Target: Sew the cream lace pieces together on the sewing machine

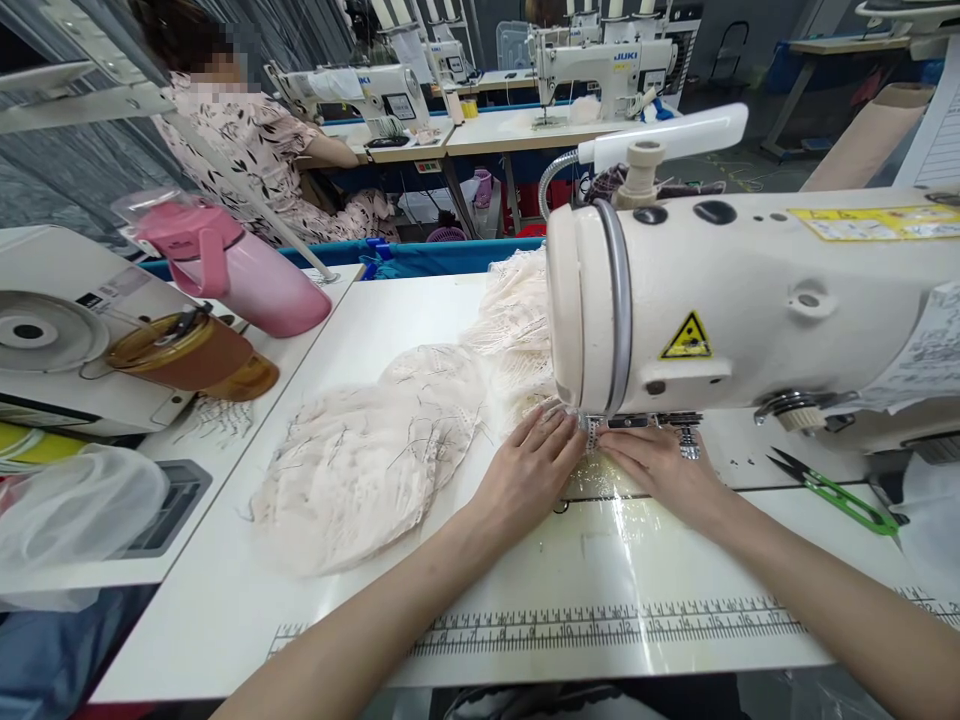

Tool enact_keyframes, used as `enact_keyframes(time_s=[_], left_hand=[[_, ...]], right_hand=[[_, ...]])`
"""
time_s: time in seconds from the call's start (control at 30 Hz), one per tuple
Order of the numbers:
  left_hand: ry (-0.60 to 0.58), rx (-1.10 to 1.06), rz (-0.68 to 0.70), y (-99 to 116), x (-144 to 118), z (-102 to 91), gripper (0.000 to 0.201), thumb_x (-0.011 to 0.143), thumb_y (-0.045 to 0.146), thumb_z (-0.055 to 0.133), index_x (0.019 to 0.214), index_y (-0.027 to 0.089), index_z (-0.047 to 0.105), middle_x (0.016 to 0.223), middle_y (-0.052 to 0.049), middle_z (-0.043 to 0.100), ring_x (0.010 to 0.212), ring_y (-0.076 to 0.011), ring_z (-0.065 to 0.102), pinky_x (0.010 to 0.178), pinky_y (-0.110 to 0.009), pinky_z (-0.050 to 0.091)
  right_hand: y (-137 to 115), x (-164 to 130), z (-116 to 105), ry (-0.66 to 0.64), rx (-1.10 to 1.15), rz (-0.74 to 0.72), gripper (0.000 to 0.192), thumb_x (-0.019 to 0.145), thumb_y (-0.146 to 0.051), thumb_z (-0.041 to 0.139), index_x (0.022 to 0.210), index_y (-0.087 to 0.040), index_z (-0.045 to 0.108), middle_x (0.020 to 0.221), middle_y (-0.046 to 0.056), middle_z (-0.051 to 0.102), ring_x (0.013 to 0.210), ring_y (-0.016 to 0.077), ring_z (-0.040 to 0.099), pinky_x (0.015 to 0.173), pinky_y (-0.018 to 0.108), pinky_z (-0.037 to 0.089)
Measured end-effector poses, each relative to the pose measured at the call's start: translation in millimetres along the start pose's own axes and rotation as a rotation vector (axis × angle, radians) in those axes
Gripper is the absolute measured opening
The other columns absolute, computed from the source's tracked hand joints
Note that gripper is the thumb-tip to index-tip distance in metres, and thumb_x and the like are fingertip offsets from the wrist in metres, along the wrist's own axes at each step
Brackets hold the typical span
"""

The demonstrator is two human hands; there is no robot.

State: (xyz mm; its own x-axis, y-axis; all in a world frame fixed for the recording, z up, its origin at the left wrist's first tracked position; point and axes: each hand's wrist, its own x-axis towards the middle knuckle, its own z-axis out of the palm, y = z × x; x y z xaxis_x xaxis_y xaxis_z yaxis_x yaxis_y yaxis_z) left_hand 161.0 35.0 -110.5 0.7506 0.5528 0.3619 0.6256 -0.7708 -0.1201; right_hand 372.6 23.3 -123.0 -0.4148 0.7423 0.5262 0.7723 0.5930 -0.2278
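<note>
Head view: two hands lie flat and open on one cream lace piece (592, 432) at the needle, left hand (534, 462) beside right hand (654, 462). One white sewing machine (750, 300) overhangs them. At nine o'clock on the glossy white surface (525, 560), one frilly lace pile (360, 470); at three o'clock, green snips (836, 492).

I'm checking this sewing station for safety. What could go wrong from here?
Both the left hand and the right hand lie flat right beside the presser foot, so a fingertip might slip under the needle. The loose lace pieces trail off to the left and might snag or bunch. The green snips lie open-bladed near the right forearm.
</note>
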Motion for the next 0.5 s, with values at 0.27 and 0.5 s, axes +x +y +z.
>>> enact_keyframes(time_s=[0.27, 0.5], left_hand=[[-0.041, 0.051, 0.009, 2.9, -1.5, -0.9, 0.037, 0.095, 0.023, 0.043, 0.128, 0.015, 0.055, 0.126, -0.015, 0.06, 0.119, -0.0274, 0.055, 0.106, -0.048, 0.039], [-0.06, 0.03, -0.001, 3.5, -0.2, -1.6, 0.037, 0.094, 0.024, 0.044, 0.128, 0.015, 0.055, 0.13, -0.013, 0.058, 0.12, -0.0273, 0.055, 0.108, -0.049, 0.035]], right_hand=[[1.0, 2.9, -6.4, -0.037, -0.018, 0.056, 0.022, 0.093, -0.026, 0.049, 0.098, -0.031, 0.07, 0.095, 0.0, 0.073, 0.082, 0.0151, 0.066, 0.076, 0.031, 0.049], [2.8, 3.4, -10.1, -0.094, 0.079, 0.152, 0.026, 0.095, -0.03, 0.045, 0.099, -0.035, 0.069, 0.095, 0.001, 0.072, 0.088, 0.0203, 0.067, 0.076, 0.038, 0.052]])
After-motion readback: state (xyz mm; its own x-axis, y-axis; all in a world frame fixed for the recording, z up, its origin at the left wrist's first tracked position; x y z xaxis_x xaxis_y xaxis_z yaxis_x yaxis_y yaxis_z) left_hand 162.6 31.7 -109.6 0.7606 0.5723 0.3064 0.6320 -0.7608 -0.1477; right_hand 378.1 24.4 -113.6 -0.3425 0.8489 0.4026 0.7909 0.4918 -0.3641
